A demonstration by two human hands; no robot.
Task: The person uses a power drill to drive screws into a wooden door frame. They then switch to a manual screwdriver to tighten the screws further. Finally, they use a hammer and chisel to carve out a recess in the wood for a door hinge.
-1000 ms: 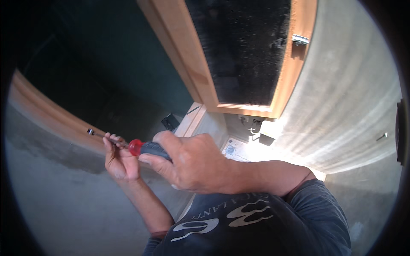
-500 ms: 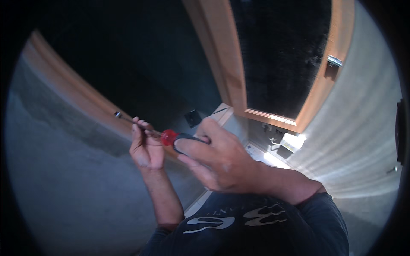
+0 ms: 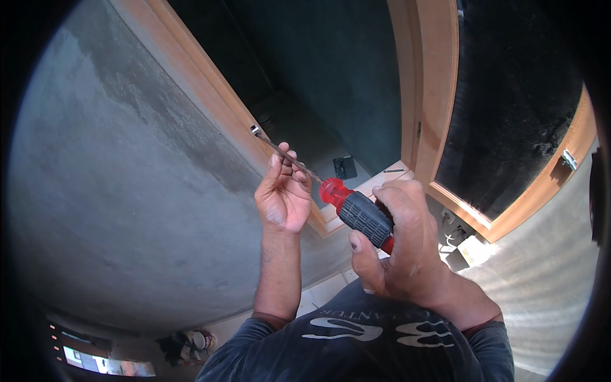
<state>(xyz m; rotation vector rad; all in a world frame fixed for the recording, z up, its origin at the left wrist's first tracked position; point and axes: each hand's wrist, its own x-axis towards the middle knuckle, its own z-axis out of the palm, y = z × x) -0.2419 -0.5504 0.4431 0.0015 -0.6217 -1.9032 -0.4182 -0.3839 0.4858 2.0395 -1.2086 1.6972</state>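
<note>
My right hand (image 3: pixel 398 245) grips the red and black handle of a screwdriver (image 3: pixel 358 213). Its thin metal shaft (image 3: pixel 280 153) runs up and left to a screw (image 3: pixel 255 130) in the wooden door frame (image 3: pixel 210 105). My left hand (image 3: pixel 283 194) pinches the shaft between its fingertips, just ahead of the handle. Both forearms come up from the lower edge, over my dark shirt.
A grey plastered wall (image 3: pixel 127 191) fills the left. To the right stands a wooden door leaf (image 3: pixel 439 108) with a dark panel and a metal latch (image 3: pixel 568 159). Small items lie on the floor: a dark object (image 3: pixel 344 167) and a white box (image 3: pixel 474 249).
The view has swung, so the door frame and hands now sit further right and higher. My hands keep the same hold on the screwdriver, its tip still at the frame.
</note>
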